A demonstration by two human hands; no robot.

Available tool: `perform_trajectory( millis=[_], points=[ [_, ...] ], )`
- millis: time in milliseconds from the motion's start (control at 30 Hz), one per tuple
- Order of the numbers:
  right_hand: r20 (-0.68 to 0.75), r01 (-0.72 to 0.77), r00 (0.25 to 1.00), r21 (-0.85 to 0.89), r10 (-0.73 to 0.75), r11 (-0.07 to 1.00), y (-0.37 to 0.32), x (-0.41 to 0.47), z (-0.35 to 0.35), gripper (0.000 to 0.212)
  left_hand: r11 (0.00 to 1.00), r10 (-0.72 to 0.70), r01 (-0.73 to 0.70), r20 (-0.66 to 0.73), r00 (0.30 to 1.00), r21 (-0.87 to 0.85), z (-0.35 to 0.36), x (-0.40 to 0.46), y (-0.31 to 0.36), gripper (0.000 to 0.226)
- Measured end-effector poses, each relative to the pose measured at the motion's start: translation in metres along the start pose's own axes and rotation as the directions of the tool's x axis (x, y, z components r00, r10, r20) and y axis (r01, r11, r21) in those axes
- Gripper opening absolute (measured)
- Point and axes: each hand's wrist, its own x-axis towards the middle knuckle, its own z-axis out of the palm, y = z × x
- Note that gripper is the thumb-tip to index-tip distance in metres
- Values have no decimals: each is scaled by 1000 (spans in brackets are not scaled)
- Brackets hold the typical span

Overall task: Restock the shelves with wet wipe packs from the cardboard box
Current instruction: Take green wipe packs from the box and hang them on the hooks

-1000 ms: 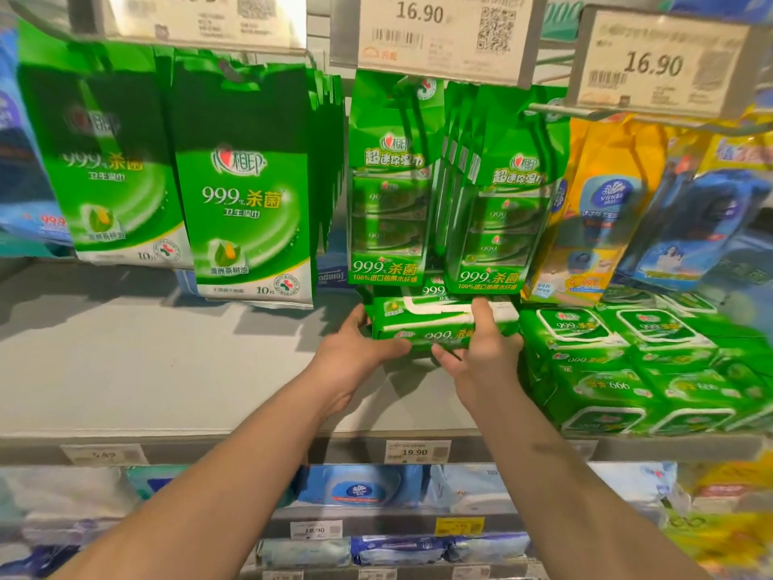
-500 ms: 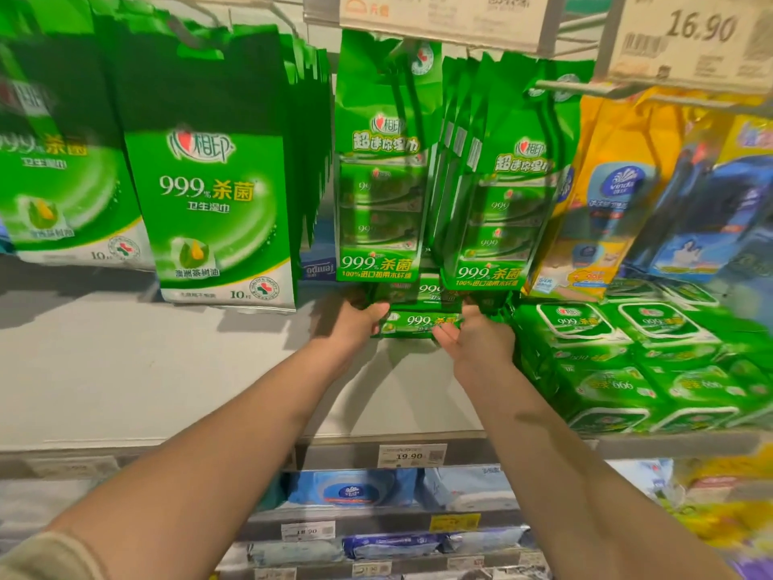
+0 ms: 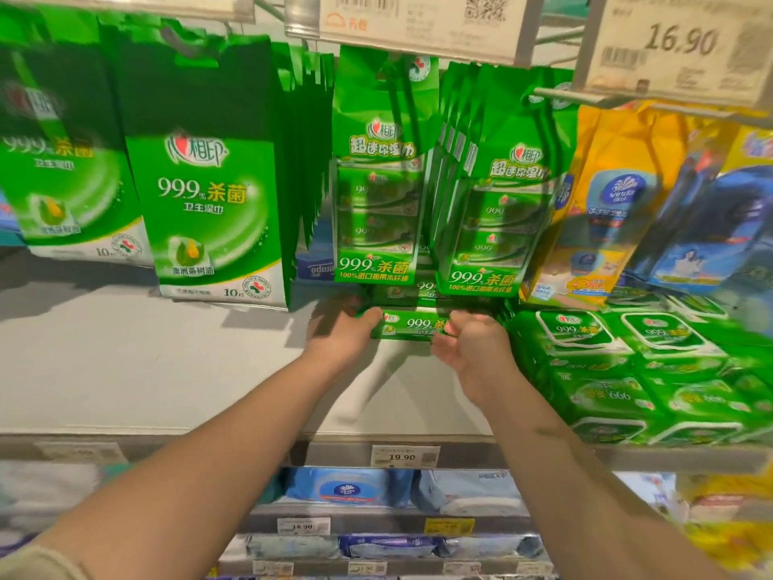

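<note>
Pack [image 3: 412, 325] pushed deeper; left hand [image 3: 341, 334], right hand [image 3: 472, 343] fingertips hidden.

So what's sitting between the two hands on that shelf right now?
In the head view, one green wet wipe pack spans the gap; the left hand grips its left end and the right hand its right end, under the hanging packs.

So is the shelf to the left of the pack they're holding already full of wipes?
No, the shelf left of the green pack, which the left hand and right hand hold, shows a bare grey surface.
</note>
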Motion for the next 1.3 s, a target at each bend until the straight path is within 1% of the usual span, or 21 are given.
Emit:
perform_trajectory(
  millis=[33, 67, 100, 133, 167, 233, 300, 367, 467, 533, 600, 667, 767, 800, 900, 933, 967, 1033, 1100, 1233, 1300],
  points=[
    [38, 31, 999, -86, -27, 996, 3, -8, -3, 4, 996, 37, -33, -40, 999, 88, -4, -6, -2, 33],
    [69, 79, 996, -217, -65, 973, 7, -13, -6, 10, 992, 25, -19, -42, 999, 123, -7, -14, -5, 33],
    [109, 151, 987, -367, -119, 918, 11, -20, -8, 17, 981, 2, 3, -25, 1000, 194, -10, -23, -10, 36],
    [160, 242, 969, -497, -186, 833, 15, -24, -12, 23, 960, 11, -6, -18, 1000, 279, -14, -34, -13, 42],
    [220, 317, 948, -609, -229, 727, 17, -31, -13, 27, 931, 65, -59, -7, 998, 360, -18, -45, -15, 46],
    [343, 432, 902, -728, -263, 532, 22, -41, -12, 24, 929, 111, -87, -47, 993, 360, -26, -58, -22, 56],
    [441, 514, 858, -746, -264, 423, 29, -49, -10, 31, 924, 133, -85, -103, 986, 373, -37, -76, -28, 64],
    [522, 599, 800, -727, -297, 336, 41, -60, -8, 40, 887, 176, -93, -144, 974, 451, -47, -97, -35, 66],
    [588, 672, 736, -696, -336, 255, 56, -81, 3, 46, 842, 203, -73, -190, 960, 534, -66, -133, -46, 73],
    [638, 695, 716, -692, -285, 198, 60, -99, 16, 51, 817, 190, -26, -227, 955, 576, -82, -156, -59, 84],
    [705, 733, 678, -668, -207, 126, 67, -120, 31, 64, 783, 172, 34, -269, 948, 621, -100, -178, -75, 90],
    [756, 771, 637, -629, -153, 98, 75, -144, 45, 79, 759, 140, 107, -321, 937, 643, -120, -201, -89, 90],
    [801, 809, 588, -583, -115, 76, 93, -182, 67, 68, 750, 84, 190, -376, 923, 633, -151, -233, -112, 90],
    [823, 830, 557, -550, -114, 89, 100, -198, 77, 69, 757, 52, 227, -402, 914, 613, -164, -247, -120, 91],
    [869, 869, 489, -477, -80, 133, 124, -253, 109, 94, 772, -42, 325, -466, 884, 546, -206, -291, -151, 86],
    [887, 884, 458, -446, -65, 136, 132, -274, 120, 95, 772, -73, 359, -488, 870, 524, -222, -308, -163, 83],
    [906, 900, 422, -413, -40, 138, 140, -297, 131, 88, 774, -102, 390, -509, 855, 499, -238, -327, -174, 82],
    [939, 928, 345, -341, 0, 147, 160, -344, 152, 70, 769, -165, 460, -557, 814, 444, -272, -368, -201, 84],
    [960, 947, 278, -280, 34, 159, 186, -389, 173, 65, 760, -210, 527, -625, 752, 380, -303, -410, -229, 89],
    [974, 957, 181, -206, 136, 204, 241, -479, 211, 90, 742, -264, 621, -743, 615, 251, -357, -494, -280, 101],
    [976, 971, 121, -154, 179, 182, 264, -519, 226, 81, 746, -307, 644, -771, 558, 170, -378, -531, -300, 100]
  ],
)
